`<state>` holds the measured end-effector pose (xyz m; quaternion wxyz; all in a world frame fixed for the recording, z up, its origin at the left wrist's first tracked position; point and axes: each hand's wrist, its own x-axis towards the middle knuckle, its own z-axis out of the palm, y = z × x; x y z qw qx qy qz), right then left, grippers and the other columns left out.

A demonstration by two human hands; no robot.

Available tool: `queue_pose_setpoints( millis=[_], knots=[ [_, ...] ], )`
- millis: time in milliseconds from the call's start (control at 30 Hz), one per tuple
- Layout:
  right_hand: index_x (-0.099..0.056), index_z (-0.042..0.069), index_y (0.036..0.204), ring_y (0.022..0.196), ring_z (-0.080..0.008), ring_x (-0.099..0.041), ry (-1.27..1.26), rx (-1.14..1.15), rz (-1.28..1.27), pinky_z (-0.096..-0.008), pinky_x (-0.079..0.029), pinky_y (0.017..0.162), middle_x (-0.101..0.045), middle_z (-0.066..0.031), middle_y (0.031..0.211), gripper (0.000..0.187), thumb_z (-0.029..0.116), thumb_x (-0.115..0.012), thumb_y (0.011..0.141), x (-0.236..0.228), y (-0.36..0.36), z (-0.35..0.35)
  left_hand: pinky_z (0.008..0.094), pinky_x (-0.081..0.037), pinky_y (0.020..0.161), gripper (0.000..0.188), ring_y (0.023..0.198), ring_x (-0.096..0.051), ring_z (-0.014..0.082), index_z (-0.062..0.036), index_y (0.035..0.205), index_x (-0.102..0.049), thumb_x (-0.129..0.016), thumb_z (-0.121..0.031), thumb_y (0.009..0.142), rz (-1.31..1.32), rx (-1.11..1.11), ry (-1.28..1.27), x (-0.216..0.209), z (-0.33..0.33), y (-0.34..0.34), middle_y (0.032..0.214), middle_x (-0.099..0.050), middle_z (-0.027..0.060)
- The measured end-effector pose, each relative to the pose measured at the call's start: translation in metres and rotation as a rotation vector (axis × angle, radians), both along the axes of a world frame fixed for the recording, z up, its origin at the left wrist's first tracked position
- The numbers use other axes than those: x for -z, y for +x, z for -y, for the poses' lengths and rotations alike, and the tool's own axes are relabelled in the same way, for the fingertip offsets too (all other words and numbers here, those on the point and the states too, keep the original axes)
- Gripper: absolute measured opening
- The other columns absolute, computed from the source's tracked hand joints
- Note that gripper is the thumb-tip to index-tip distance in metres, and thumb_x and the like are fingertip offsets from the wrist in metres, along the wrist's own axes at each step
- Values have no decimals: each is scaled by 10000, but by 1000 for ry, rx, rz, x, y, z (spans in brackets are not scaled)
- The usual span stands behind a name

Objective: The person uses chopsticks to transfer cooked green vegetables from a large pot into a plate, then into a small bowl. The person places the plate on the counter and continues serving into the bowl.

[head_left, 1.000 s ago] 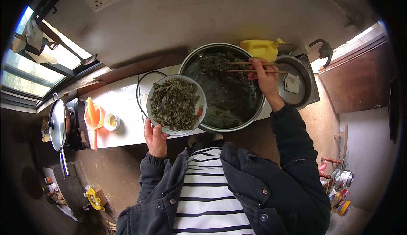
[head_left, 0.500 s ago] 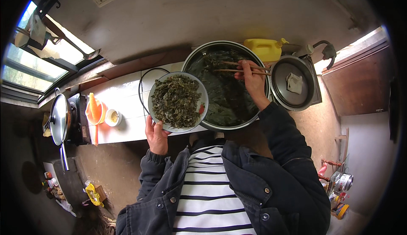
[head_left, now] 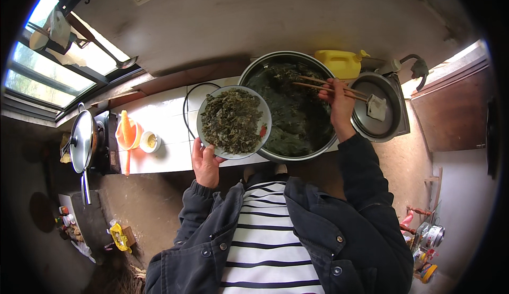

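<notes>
My left hand [head_left: 205, 165] grips the near edge of a pale plate [head_left: 266, 114] with a red mark on its rim. Dark green chopped leaves [head_left: 231, 121] are heaped on it. The plate is held just left of a big round metal pot [head_left: 288, 158] and overlaps its left rim. Dark liquid with leafy greens [head_left: 289, 119] fills the pot. Closed around a pair of wooden chopsticks [head_left: 314, 84], my right hand [head_left: 339, 102] is over the pot's right rim. The chopstick tips point left above the liquid, and I see nothing clearly pinched between them.
A metal basin [head_left: 383, 124] with a white cloth [head_left: 377, 107] stands right of the pot. Behind is a yellow jug [head_left: 342, 63]. On the tiled counter [head_left: 169, 158] at left are an orange container [head_left: 129, 135], a small white cup [head_left: 150, 142] and a lidded pan [head_left: 84, 141].
The chopsticks and my right hand have shifted right, toward the pot's rim. My left hand still holds the plate beside the pot. The whole view has shifted slightly.
</notes>
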<state>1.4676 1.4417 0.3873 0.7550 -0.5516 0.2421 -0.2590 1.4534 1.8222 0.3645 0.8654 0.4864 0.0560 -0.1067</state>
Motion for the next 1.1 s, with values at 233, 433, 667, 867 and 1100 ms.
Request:
queue_pose_setpoints(
  millis=[233, 433, 667, 867, 1100],
  knots=[
    [-632, -50, 1059, 678, -162, -663, 85, -80, 93, -279, -594, 610, -668, -122, 871, 305, 238, -544, 1012, -60, -39, -15, 416, -620, 757, 362, 936, -677, 258, -11, 1315, -421, -410, -40, 954, -4, 56, 29, -5, 9, 6, 1167, -594, 148],
    [-629, -42, 1073, 670, -157, -663, 62, -209, 53, -280, -597, 605, -667, -122, 883, 321, 258, -524, 1024, -99, -63, -54, 396, -619, 747, 360, 928, -677, 247, -15, 1314, -427, -420, -49, 956, -13, 102, 20, -4, 21, 7, 1152, -606, 138],
    [-637, -29, 1126, 673, -135, -648, -58, -397, -31, -267, -582, 583, -648, -103, 885, 323, 255, -513, 1035, -94, -70, -89, 380, -622, 736, 362, 936, -678, 240, -13, 1323, -422, -420, -48, 963, -25, 129, 46, 1, 25, 4, 1164, -605, 136],
    [-650, -38, 1116, 677, -144, -648, -92, -414, 14, -278, -591, 593, -640, -103, 868, 328, 257, -540, 1022, -99, -75, -81, 407, -630, 763, 390, 992, -669, 264, -7, 1363, -392, -385, -39, 974, -28, 145, 31, 3, 25, 2, 1213, -579, 144],
    [-643, -34, 1055, 653, -151, -658, 12, -291, 14, -291, -598, 589, -642, -109, 873, 332, 274, -520, 1030, -91, -76, -78, 429, -625, 789, 389, 1020, -659, 273, -9, 1364, -387, -383, -43, 976, -11, 157, -15, 6, 26, 1, 1231, -567, 145]
  ],
)
